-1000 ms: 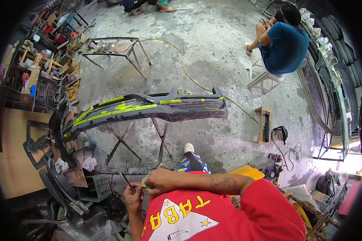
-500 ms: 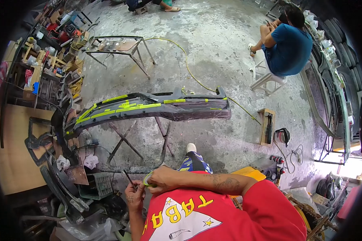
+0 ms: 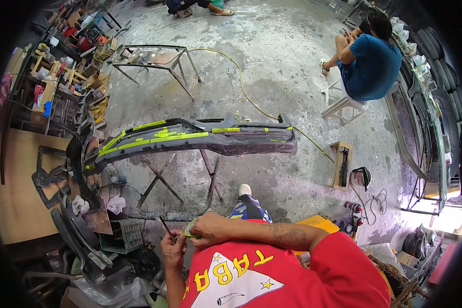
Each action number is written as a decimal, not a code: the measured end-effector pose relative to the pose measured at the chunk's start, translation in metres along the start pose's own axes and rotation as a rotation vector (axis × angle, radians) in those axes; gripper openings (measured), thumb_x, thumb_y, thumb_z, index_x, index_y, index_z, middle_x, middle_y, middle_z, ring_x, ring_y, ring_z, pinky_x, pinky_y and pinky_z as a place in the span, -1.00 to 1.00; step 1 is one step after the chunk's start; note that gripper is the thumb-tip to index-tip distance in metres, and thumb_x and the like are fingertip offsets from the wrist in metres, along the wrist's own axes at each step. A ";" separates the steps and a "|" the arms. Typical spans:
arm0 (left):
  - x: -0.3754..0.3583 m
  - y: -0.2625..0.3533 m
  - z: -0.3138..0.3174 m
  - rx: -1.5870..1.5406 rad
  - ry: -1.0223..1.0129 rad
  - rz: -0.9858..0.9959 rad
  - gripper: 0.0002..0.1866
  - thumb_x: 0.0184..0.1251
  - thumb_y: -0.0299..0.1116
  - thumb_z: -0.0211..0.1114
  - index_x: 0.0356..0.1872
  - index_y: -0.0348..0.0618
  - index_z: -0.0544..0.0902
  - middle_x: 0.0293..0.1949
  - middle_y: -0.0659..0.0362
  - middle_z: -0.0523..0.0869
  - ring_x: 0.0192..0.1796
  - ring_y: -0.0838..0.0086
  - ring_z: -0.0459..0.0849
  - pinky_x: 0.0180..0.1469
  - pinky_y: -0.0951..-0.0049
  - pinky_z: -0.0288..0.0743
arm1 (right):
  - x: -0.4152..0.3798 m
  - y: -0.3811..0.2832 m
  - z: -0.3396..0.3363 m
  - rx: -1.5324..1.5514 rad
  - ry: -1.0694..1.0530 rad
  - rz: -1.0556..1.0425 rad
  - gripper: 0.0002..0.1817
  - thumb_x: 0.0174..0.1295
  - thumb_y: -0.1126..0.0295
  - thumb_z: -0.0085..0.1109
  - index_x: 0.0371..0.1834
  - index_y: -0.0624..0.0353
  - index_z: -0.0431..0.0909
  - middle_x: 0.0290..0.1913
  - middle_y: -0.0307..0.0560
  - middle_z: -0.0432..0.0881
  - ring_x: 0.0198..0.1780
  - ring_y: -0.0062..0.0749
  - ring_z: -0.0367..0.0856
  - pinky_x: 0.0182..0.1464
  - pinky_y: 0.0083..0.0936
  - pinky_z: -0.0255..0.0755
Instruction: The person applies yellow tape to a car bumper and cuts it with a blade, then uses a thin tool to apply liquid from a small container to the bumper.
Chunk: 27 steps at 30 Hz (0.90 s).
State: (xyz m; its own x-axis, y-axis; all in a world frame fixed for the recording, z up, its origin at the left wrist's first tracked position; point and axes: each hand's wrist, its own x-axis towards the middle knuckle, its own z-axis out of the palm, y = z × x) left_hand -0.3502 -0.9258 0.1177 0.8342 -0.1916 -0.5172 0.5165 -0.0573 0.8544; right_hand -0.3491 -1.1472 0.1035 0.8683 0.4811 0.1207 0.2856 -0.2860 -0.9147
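Note:
Close to my red shirt, my left hand (image 3: 173, 247) is closed round a thin dark stick-like tool (image 3: 164, 225), whose exact kind I cannot make out. Beside it, my right hand (image 3: 211, 229) grips a roll of yellow-green masking tape (image 3: 191, 228), partly covered by the fingers. Ahead of both hands lies a dark car bumper (image 3: 256, 147) with strips of the same yellow-green tape (image 3: 179, 137) along it. Folding metal stands (image 3: 161, 179) support the bumper. Neither hand touches it.
A person in a blue shirt (image 3: 369, 66) sits on a white stool (image 3: 344, 105) at the right. A metal frame table (image 3: 151, 56) stands beyond the bumper. A yellow hose (image 3: 241, 82) crosses the floor. A wooden box (image 3: 340, 167) and green crate (image 3: 126, 236) stand nearby.
The view has shifted slightly. My hands stay together at my front, with the tape roll turned a little so more of its face shows.

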 end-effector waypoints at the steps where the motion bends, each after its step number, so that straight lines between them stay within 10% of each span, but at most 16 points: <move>1: 0.000 0.000 0.000 0.009 0.007 -0.005 -0.76 0.28 -0.33 0.48 -0.22 -0.17 0.58 -0.46 0.31 0.60 -0.62 0.70 0.43 -0.59 0.68 0.22 | 0.000 0.000 0.000 -0.001 0.001 0.001 -0.61 0.19 0.11 0.13 -0.54 0.26 0.58 -0.61 0.21 0.56 -0.55 0.19 0.58 -0.46 -0.06 0.48; 27: 0.002 -0.003 0.001 0.002 -0.043 0.036 -0.81 0.32 -0.34 0.43 -0.21 -0.13 0.58 -0.40 0.33 0.60 -0.59 0.72 0.41 -0.59 0.69 0.19 | 0.000 0.003 0.001 -0.047 -0.048 0.027 -0.61 0.17 0.09 0.13 -0.53 0.25 0.56 -0.57 0.19 0.57 -0.53 0.18 0.58 -0.46 -0.05 0.47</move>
State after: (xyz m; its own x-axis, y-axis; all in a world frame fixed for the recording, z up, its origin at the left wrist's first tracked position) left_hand -0.3504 -0.9268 0.1138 0.8433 -0.2352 -0.4833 0.4858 -0.0515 0.8726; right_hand -0.3488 -1.1476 0.1007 0.8558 0.5116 0.0764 0.2822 -0.3379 -0.8979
